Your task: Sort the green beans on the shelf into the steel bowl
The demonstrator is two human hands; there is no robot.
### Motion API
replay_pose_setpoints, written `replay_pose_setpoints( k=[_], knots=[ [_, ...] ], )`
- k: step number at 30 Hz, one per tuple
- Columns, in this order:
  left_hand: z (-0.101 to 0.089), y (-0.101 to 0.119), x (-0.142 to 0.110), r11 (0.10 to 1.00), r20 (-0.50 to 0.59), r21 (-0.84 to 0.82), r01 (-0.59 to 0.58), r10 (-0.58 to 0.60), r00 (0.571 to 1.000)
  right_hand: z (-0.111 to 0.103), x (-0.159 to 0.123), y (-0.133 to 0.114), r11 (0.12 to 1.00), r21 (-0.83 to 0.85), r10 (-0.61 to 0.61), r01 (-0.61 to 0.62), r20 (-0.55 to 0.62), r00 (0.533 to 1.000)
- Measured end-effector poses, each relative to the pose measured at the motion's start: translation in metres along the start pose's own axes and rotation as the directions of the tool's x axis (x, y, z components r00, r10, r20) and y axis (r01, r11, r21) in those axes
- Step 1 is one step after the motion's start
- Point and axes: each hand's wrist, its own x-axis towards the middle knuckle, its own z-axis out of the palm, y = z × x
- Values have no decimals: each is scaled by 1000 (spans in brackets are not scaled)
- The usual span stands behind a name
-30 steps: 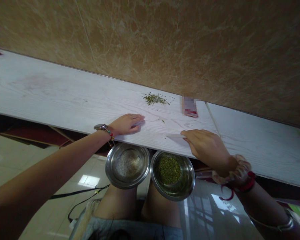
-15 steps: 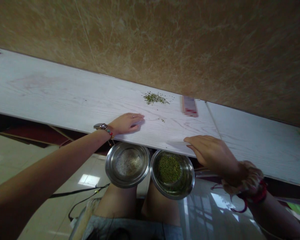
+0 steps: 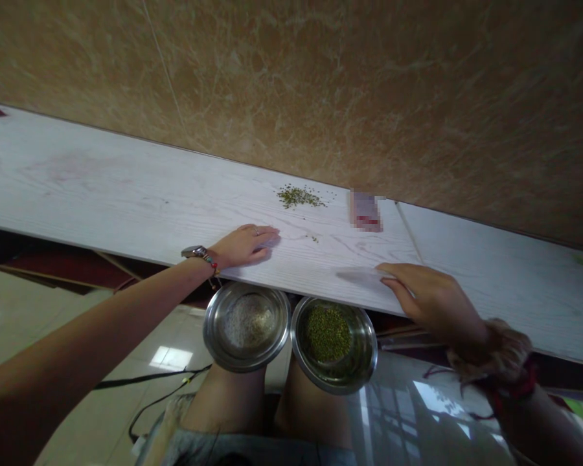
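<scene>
My left hand (image 3: 245,244) lies flat on the white wood-grain ledge (image 3: 126,188), fingers stretched out and nothing in them. Over the ledge to the right, my right hand (image 3: 425,291) pinches a thin, pale, see-through sheet (image 3: 362,274); its exact kind is unclear. A small heap of green mung beans (image 3: 298,196) is spread near the wall, and a few loose beans (image 3: 313,239) lie closer to me. Below the ledge's edge, one steel bowl (image 3: 212,346) has whitish contents I cannot identify. The other steel bowl (image 3: 366,366), touching or nearly touching it, contains mung beans.
A blurred-out packet-like object (image 3: 366,211) rests by the brown marbled wall (image 3: 291,84). The bowls are above my knees (image 3: 230,395). A black cable (image 3: 146,404) runs across the tiled floor at the left. Dark red boards (image 3: 68,264) show under the ledge.
My right hand has shifted right, with the pale sheet now showing more clearly at its fingertips. My left hand keeps its place on the ledge. The view has tilted slightly.
</scene>
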Motion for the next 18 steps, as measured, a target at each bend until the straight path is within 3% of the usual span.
replay_pose_setpoints(
  k=[4, 9, 18],
  knots=[
    [-3, 1, -1, 998, 61, 22, 67, -68, 996, 26, 16, 13, 996, -56, 61, -63, -45, 997],
    [-3, -1, -1, 997, 87, 35, 67, -69, 994, 51, 43, 19, 995, -64, 79, -81, -39, 996],
    [-3, 0, 1, 996, 86, 11, 93, -93, 992, 65, 51, 20, 996, -79, 34, -37, -35, 999]
  ],
)
